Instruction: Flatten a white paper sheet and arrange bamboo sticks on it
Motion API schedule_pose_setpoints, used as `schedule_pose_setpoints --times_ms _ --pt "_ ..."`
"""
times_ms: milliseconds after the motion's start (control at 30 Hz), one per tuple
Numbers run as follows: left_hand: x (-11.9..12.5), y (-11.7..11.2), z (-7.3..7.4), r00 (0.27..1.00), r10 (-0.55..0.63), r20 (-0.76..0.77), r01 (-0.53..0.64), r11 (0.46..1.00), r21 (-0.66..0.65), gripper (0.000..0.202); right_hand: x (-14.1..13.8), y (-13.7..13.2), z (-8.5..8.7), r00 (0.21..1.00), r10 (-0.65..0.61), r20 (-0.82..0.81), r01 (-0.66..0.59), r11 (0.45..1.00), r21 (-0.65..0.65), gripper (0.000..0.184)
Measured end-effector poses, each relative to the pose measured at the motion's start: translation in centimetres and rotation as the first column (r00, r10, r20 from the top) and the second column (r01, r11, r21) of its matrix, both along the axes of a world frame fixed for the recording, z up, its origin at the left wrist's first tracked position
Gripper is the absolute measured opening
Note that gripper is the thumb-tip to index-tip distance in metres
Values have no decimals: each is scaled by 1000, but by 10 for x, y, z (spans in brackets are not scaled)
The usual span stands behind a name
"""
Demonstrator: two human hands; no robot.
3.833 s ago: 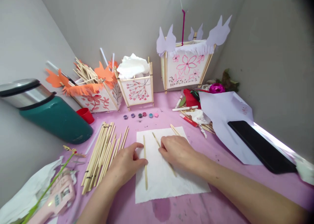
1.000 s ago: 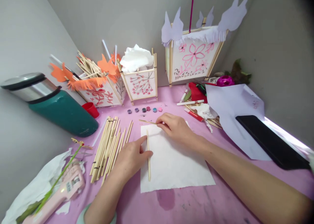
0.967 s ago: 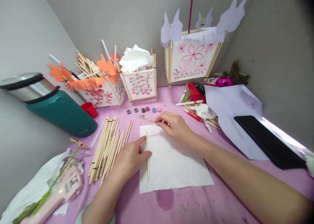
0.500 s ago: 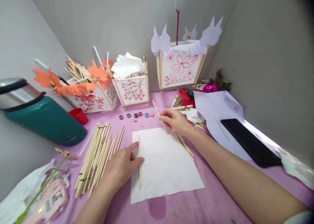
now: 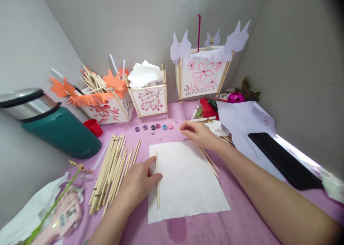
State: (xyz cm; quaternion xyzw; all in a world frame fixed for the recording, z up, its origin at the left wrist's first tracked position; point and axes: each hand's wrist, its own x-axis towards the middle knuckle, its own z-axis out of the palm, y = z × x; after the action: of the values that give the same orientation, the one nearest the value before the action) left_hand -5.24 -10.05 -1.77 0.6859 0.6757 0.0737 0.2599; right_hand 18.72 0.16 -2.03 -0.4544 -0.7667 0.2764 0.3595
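A sheet of white paper (image 5: pixel 190 187) lies flat in front of me. Along its left side rests a thin wooden stick (image 5: pixel 157 195); my left hand (image 5: pixel 138 182) touches it with index finger and thumb spread apart, the thumb across it. At the paper's top right corner, my right hand (image 5: pixel 199 133) is closed in a pinch on another wooden stick (image 5: pixel 176 125), whose blurred end pokes out to the upper left. More wooden sticks (image 5: pixel 211 162) lie slanted along the paper's right edge, their upper ends hidden under this hand.
Wooden sticks (image 5: pixel 107 173), some tied, lie at left near a pink glue gun (image 5: pixel 66 214) and a teal bottle (image 5: pixel 61 130). Behind are small paint pots (image 5: pixel 153 127) and paper lanterns (image 5: pixel 150 102). A black phone (image 5: pixel 285 161) rests on lilac paper (image 5: pixel 245 119) at right.
The stick in my right hand has swung from a steep slant over the paper's corner to a flatter one. My left hand stays at its stick. The whole view has shifted slightly.
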Motion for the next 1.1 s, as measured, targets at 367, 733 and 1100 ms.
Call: schedule_pose_setpoints --times_ms 367,733,1100 --pt "-1 0 -3 1000 -11 14 11 1000 18 52 -26 -23 -19 793 31 608 -232 938 256 21" --pt "-3 -1 -5 999 -36 7 36 999 21 55 -26 -24 -19 804 -16 594 -172 950 259 22" --pt "-3 0 -6 999 -30 10 30 999 20 56 -30 -26 -23 816 -59 575 -141 945 297 18"
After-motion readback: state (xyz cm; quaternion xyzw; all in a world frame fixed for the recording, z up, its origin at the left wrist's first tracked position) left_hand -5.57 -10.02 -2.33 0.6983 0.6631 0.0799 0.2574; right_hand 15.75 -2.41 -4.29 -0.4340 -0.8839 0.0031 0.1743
